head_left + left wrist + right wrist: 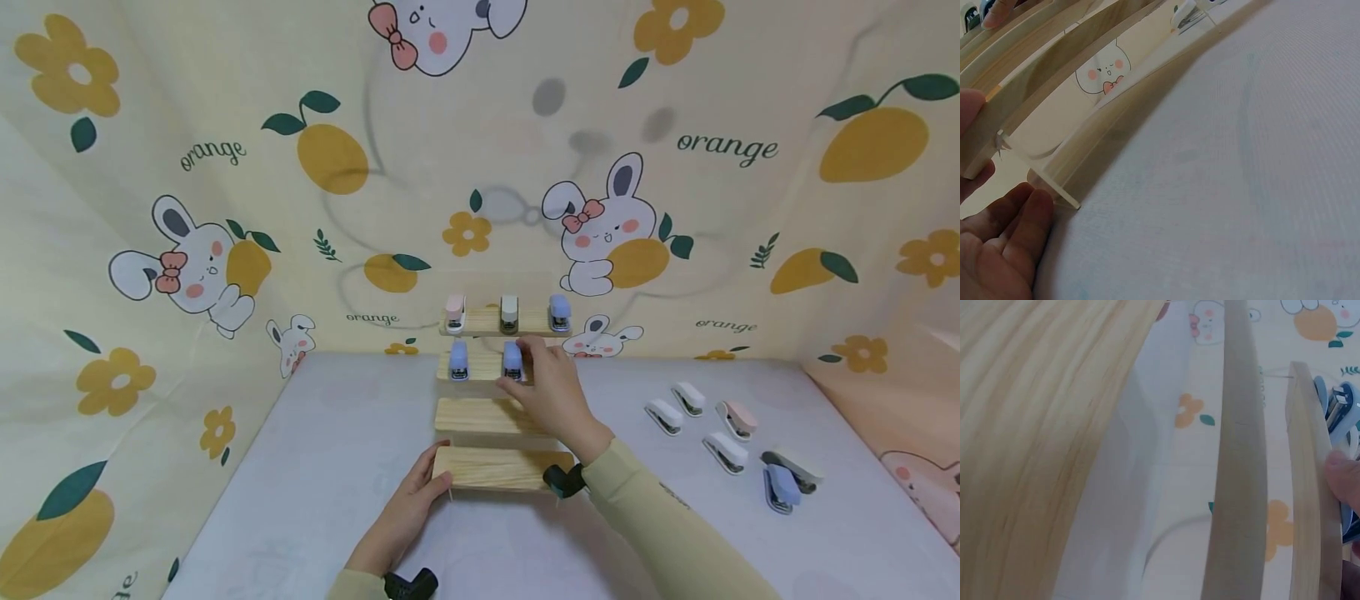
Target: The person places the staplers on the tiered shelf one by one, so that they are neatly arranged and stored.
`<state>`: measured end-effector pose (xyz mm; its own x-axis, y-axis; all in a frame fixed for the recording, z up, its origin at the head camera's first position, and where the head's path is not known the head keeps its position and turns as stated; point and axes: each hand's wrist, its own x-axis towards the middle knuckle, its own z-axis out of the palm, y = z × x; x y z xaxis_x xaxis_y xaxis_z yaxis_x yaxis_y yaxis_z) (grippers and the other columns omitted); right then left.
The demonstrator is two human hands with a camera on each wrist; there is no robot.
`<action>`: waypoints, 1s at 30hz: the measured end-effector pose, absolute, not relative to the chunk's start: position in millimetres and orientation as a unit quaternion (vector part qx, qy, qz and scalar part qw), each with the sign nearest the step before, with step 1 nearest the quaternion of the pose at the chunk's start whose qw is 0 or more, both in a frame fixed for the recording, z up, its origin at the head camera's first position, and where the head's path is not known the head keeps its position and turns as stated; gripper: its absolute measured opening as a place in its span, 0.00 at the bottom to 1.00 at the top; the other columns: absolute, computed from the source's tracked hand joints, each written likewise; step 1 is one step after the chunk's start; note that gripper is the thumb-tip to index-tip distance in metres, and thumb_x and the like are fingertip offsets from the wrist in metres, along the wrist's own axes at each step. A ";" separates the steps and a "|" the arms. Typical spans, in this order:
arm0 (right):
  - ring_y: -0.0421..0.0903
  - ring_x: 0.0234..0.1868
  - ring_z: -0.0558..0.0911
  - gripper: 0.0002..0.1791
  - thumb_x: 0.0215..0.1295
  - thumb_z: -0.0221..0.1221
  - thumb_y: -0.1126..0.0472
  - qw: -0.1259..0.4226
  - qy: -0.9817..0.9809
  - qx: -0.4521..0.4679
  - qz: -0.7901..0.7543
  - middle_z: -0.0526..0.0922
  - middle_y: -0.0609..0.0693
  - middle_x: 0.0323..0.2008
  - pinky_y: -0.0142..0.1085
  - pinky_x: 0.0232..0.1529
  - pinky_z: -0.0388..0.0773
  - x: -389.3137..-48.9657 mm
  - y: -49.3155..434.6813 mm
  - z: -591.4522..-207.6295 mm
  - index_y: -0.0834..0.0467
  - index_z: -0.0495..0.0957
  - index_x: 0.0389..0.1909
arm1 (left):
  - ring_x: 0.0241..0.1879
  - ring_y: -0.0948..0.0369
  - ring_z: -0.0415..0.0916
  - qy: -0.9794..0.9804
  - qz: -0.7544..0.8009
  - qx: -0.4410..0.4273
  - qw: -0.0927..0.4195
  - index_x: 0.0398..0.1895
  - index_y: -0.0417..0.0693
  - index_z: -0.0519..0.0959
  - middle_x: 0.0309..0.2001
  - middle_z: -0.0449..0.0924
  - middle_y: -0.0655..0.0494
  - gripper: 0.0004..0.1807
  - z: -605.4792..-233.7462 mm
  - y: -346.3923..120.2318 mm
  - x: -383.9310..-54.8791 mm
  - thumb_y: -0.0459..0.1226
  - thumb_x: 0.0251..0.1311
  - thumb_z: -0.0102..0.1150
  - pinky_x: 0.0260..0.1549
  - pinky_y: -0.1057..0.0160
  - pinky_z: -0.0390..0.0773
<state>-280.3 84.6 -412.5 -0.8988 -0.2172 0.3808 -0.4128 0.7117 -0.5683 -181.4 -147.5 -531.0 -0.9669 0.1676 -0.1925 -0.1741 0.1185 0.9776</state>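
Note:
A stepped wooden display rack (502, 468) stands at the middle of the table, its shelves rising toward the back. My left hand (405, 506) grips the left end of the lowest shelf, the thumb on the board and a finger beneath it in the left wrist view. At the second shelf from the top, my right hand (557, 398) holds a blue mini stapler (512, 360) between thumb and fingers. Left of it on that shelf stands another blue stapler (459, 361). The top shelf carries a pink stapler (454, 313), a white stapler (509, 313) and a blue-purple stapler (559, 312).
On the table at right lie several more staplers: white staplers (725, 452), a pink stapler (737, 419), a blue stapler (782, 488) and a stapler with a pale top (795, 468) against it. A printed cloth (450, 133) hangs behind the rack.

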 end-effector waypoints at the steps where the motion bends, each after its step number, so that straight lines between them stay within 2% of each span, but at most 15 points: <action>1: 0.56 0.52 0.71 0.37 0.55 0.70 0.48 0.149 -0.913 0.173 0.337 0.78 0.55 0.55 0.51 0.58 0.64 -280.6 84.6 -412.7 0.58 0.67 0.61 | 0.75 0.52 0.39 0.737 0.663 -0.002 0.128 0.74 0.61 0.56 0.76 0.48 0.54 0.37 -530.7 -147.5 -181.3 0.56 0.64 0.52 0.69 0.42 0.42; 7: 0.56 0.52 0.71 0.39 0.53 0.71 0.47 0.152 -0.912 0.170 0.340 0.77 0.55 0.56 0.51 0.59 0.63 -281.3 85.2 -413.4 0.59 0.66 0.61 | 0.75 0.52 0.39 0.737 0.664 -0.001 0.126 0.74 0.60 0.56 0.76 0.48 0.55 0.37 -530.8 -147.5 -181.4 0.57 0.64 0.52 0.69 0.43 0.42; 16: 0.53 0.58 0.72 0.41 0.54 0.68 0.41 0.126 -0.898 0.176 0.383 0.76 0.52 0.56 0.47 0.60 0.68 -270.4 98.3 -414.7 0.59 0.67 0.63 | 0.75 0.52 0.38 0.734 0.668 -0.001 0.124 0.74 0.58 0.56 0.76 0.47 0.54 0.38 -531.4 -146.6 -181.4 0.57 0.63 0.53 0.70 0.44 0.42; 19: 0.50 0.58 0.73 0.39 0.56 0.68 0.44 0.128 -0.887 0.189 0.401 0.76 0.51 0.56 0.47 0.60 0.70 -262.1 109.5 -415.5 0.59 0.67 0.63 | 0.75 0.52 0.38 0.731 0.671 0.002 0.125 0.75 0.57 0.56 0.76 0.46 0.54 0.39 -531.8 -146.6 -181.0 0.56 0.63 0.54 0.70 0.45 0.42; 26: 0.50 0.55 0.72 0.35 0.59 0.67 0.47 0.168 -0.878 0.185 0.408 0.74 0.52 0.56 0.47 0.53 0.72 -246.8 143.9 -421.4 0.58 0.68 0.63 | 0.75 0.51 0.39 0.732 0.670 0.003 0.125 0.74 0.58 0.56 0.76 0.47 0.53 0.38 -532.1 -147.1 -181.2 0.56 0.64 0.54 0.69 0.44 0.43; 30: 0.51 0.54 0.72 0.34 0.59 0.67 0.46 0.189 -0.877 0.169 0.407 0.74 0.53 0.56 0.48 0.52 0.71 -244.7 162.1 -427.4 0.58 0.69 0.62 | 0.74 0.52 0.39 0.730 0.672 0.005 0.121 0.74 0.58 0.56 0.76 0.47 0.53 0.37 -532.5 -147.3 -181.1 0.55 0.64 0.54 0.70 0.44 0.43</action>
